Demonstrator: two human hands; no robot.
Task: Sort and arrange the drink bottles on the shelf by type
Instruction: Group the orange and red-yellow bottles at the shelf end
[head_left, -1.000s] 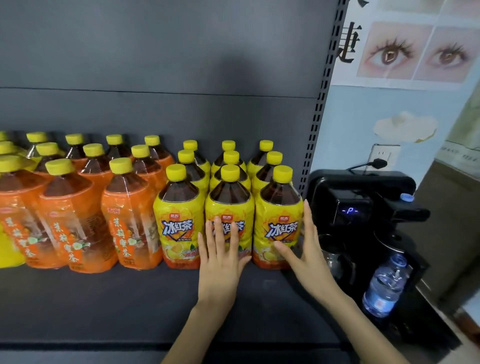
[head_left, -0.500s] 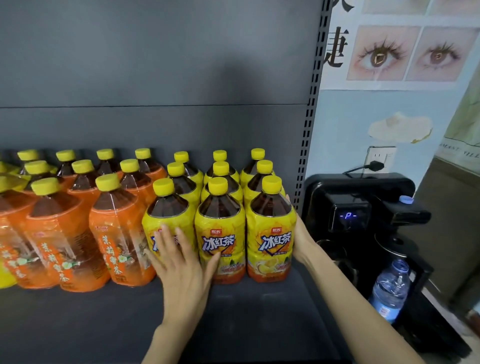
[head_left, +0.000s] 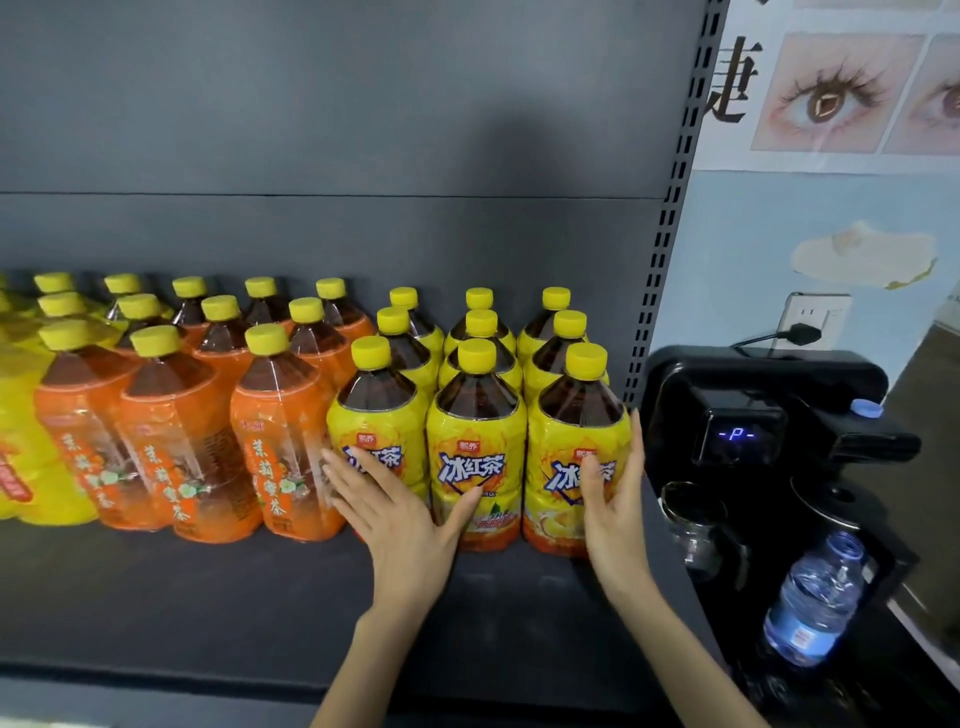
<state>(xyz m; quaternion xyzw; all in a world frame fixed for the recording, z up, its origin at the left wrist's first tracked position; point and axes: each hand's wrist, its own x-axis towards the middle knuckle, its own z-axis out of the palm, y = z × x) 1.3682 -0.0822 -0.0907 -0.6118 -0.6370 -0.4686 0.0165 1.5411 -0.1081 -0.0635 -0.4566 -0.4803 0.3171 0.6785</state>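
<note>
Yellow-labelled iced tea bottles (head_left: 475, 452) stand in three rows at the right end of the dark shelf (head_left: 208, 597). To their left stand several orange-labelled tea bottles (head_left: 280, 441), and more yellow packs (head_left: 21, 441) sit at the far left edge. My left hand (head_left: 400, 514) lies flat with straight fingers against the front-left yellow bottle (head_left: 379, 415). My right hand (head_left: 613, 493) presses with straight fingers on the front-right yellow bottle (head_left: 576, 447), thumb on its label and fingers along its right side.
A perforated shelf upright (head_left: 670, 208) bounds the right end. Beyond it stands a black water dispenser (head_left: 769, 415) with a lit display, a small water bottle (head_left: 815, 603) in front, and a wall socket (head_left: 815, 317) behind. The shelf's front strip is bare.
The view came closer. My left hand stays on the front-left yellow bottle. My right hand came forward from behind the front-right bottle onto its front and side.
</note>
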